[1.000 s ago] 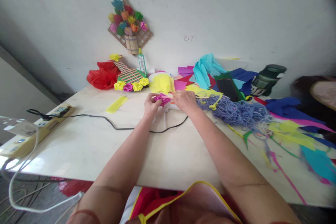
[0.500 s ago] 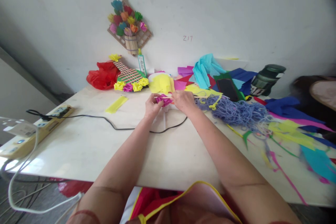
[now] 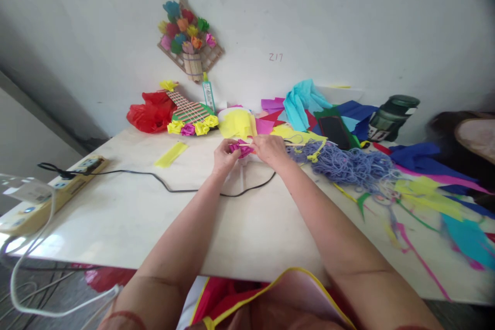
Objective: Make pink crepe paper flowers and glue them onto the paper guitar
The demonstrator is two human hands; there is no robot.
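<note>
Both my hands meet over the middle of the white table (image 3: 185, 232). Between them is a crumpled magenta paper flower (image 3: 242, 149). My left hand (image 3: 226, 156) pinches its left side with thumb and fingers. My right hand (image 3: 269, 148) is closed around a thin wooden stick (image 3: 296, 144) that crosses the flower and sticks out to the right. A small clear plastic piece (image 3: 236, 178) sits just below the flower, partly hidden. A tangle of blue-purple yarn (image 3: 351, 165) lies to the right of my right hand.
A power strip (image 3: 62, 188) with a black cord (image 3: 154, 174) crosses the left side. Yellow paper (image 3: 171, 154), a guitar-shaped craft (image 3: 189, 108), a red bag (image 3: 150, 112), a glue bottle (image 3: 208, 94), a phone (image 3: 334, 132) and a dark green bottle (image 3: 393, 118) surround the hands.
The stick in my right hand has tilted slightly, its right end a little lower. My hands otherwise stay in place on the flower.
</note>
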